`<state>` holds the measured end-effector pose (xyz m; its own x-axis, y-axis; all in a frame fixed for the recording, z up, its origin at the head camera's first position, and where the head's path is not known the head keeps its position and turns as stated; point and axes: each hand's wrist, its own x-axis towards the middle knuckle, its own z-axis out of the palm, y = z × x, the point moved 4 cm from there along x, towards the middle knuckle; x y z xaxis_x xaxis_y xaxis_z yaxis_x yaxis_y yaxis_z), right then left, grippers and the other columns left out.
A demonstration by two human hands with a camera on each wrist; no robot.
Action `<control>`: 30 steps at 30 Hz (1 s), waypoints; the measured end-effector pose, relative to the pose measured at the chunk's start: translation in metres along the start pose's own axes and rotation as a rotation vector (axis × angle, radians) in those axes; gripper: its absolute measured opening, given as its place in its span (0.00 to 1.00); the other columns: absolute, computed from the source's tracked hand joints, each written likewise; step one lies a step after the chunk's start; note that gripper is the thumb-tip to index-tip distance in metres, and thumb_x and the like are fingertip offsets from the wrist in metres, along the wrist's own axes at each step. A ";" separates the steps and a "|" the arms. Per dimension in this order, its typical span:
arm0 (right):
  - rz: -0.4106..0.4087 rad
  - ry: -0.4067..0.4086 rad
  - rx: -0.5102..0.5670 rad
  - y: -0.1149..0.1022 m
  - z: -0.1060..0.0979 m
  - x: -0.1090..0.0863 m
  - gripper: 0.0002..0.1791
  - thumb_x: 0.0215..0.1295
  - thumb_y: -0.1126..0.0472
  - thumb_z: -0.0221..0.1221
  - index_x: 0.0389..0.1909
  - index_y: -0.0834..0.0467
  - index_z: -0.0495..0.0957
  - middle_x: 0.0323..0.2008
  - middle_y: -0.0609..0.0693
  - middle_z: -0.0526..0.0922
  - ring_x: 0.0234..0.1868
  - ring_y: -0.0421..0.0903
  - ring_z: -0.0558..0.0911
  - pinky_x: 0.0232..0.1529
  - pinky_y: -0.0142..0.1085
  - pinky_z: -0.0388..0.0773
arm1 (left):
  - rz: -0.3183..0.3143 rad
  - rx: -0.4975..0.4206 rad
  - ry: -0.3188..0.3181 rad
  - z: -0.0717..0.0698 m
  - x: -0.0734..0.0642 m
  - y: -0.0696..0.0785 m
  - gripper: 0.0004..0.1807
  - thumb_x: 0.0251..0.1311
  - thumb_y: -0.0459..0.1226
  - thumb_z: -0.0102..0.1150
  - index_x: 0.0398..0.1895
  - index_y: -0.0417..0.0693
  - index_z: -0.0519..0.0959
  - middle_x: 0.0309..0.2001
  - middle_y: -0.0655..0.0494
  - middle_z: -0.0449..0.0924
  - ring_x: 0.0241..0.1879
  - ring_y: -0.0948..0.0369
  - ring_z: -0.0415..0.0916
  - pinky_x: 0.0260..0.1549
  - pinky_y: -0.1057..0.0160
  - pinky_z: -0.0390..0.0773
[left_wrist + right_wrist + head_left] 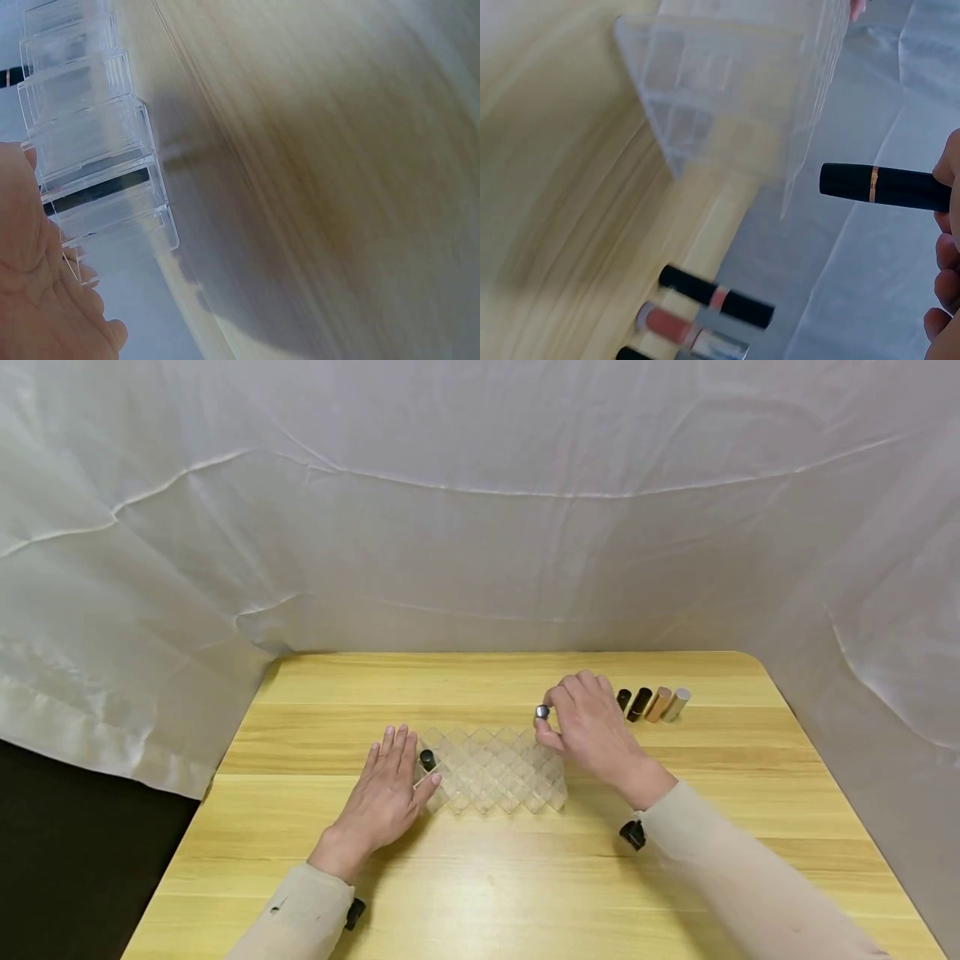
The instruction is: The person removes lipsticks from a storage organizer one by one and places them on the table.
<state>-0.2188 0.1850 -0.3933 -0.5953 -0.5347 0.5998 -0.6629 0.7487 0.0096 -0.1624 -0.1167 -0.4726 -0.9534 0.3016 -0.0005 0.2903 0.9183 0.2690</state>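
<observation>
A clear plastic organizer (495,772) with diamond-shaped compartments stands in the middle of the wooden table. My left hand (382,797) rests against its left end, fingers straight and thumb at the near edge. Inside a compartment beside that thumb stands a black lipstick (427,760); the left wrist view shows it through the clear wall. My right hand (588,727) pinches another lipstick (900,186), black with a gold band, by one end. It is held in the air near the organizer's far right corner, and only its shiny end shows in the head view.
To the right of the organizer, several lipsticks stand in a row, among them a black one (640,703), a copper-coloured one (657,703) and a silver one (677,704). A pale cloth (480,560) hangs behind the table's far edge.
</observation>
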 end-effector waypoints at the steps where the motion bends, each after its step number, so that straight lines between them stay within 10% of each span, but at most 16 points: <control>1: 0.002 0.001 0.000 0.003 -0.001 -0.002 0.12 0.66 0.54 0.62 0.35 0.61 0.78 0.33 0.54 0.79 0.36 0.55 0.72 0.38 0.44 0.65 | 0.000 0.001 0.000 0.000 0.000 0.000 0.46 0.83 0.61 0.36 0.84 0.34 0.45 0.85 0.37 0.40 0.85 0.43 0.34 0.83 0.40 0.42; 30: 0.162 -0.004 -0.112 0.088 -0.010 -0.081 0.19 0.64 0.51 0.56 0.35 0.67 0.77 0.30 0.59 0.77 0.34 0.59 0.69 0.37 0.49 0.63 | -0.002 -0.013 -0.012 -0.001 -0.001 0.000 0.45 0.83 0.60 0.36 0.85 0.35 0.43 0.86 0.37 0.39 0.85 0.44 0.31 0.83 0.40 0.41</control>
<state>-0.2243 0.2987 -0.4329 -0.6925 -0.4048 0.5971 -0.5036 0.8639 0.0016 -0.1614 -0.1169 -0.4720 -0.9530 0.3027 -0.0124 0.2871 0.9155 0.2818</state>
